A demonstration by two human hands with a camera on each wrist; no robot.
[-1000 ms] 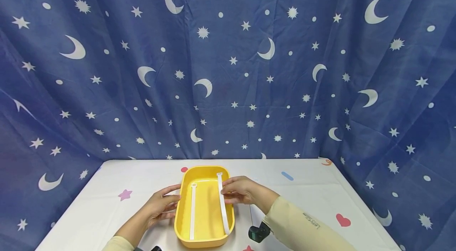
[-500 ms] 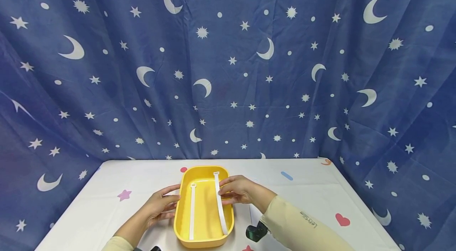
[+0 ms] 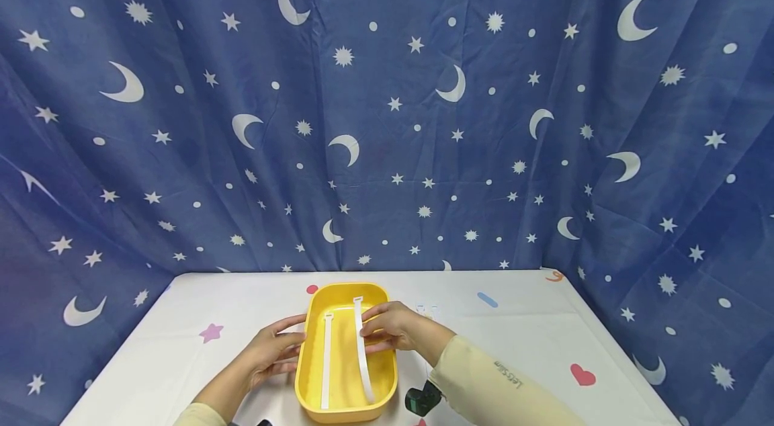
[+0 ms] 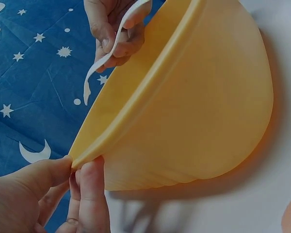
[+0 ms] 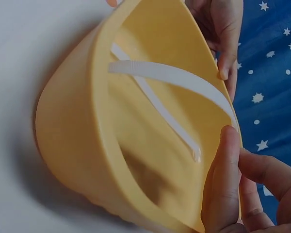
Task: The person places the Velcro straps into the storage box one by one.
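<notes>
A deep yellow rectangular tub with rounded corners stands on the table, in the middle of the head view. My left hand pinches its left rim between thumb and fingers; the left wrist view shows the thumb over the edge. Reaching over the right rim, my right hand holds a white ribbed strap with a slotted head at its far end. That strap bows inside the tub, its near end low by the front wall. A second white strap lies lengthwise along the tub's left side.
A white cloth printed with coloured shapes covers the table. Behind it hangs a blue curtain with moons and stars. Small printed marks show just beyond the right wrist. A black camera sits under the right forearm.
My right hand has moved left over the tub, bringing its strap from beside the right wall toward the middle. The left hand, the tub and the other strap have stayed put.
</notes>
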